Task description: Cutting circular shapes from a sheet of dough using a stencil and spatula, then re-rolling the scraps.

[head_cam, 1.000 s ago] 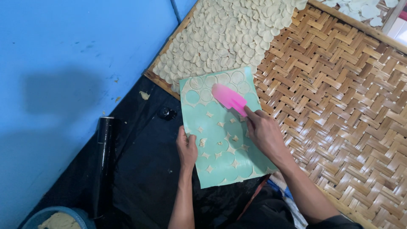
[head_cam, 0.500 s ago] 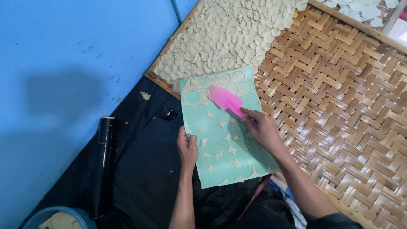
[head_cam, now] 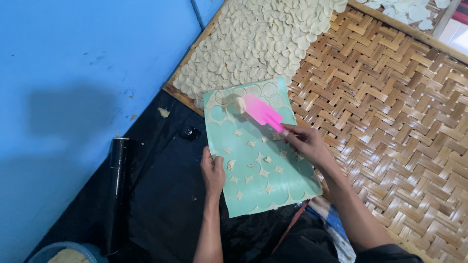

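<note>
A teal flat board [head_cam: 263, 187] lies tilted over the edge of a woven bamboo mat [head_cam: 390, 122]. Small star-shaped dough scraps dot the board, and a few thin dough circles remain along its far end. My left hand [head_cam: 213, 171] grips the board's left edge. My right hand [head_cam: 306, 144] holds a pink spatula [head_cam: 261, 111] by its handle. The blade tip carries a folded dough disc [head_cam: 240, 104] near the board's far end.
Many pale dough discs [head_cam: 253, 44] lie overlapping on the mat's far left part. A black sheet [head_cam: 156, 195] covers the blue floor [head_cam: 73, 73] under me, with a black roll [head_cam: 117, 195] on it. A blue tub [head_cam: 63, 253] sits bottom left.
The pink spatula has slid left toward the board's far corner, and a dough disc now sits folded on its tip. My left hand stays on the board's edge.
</note>
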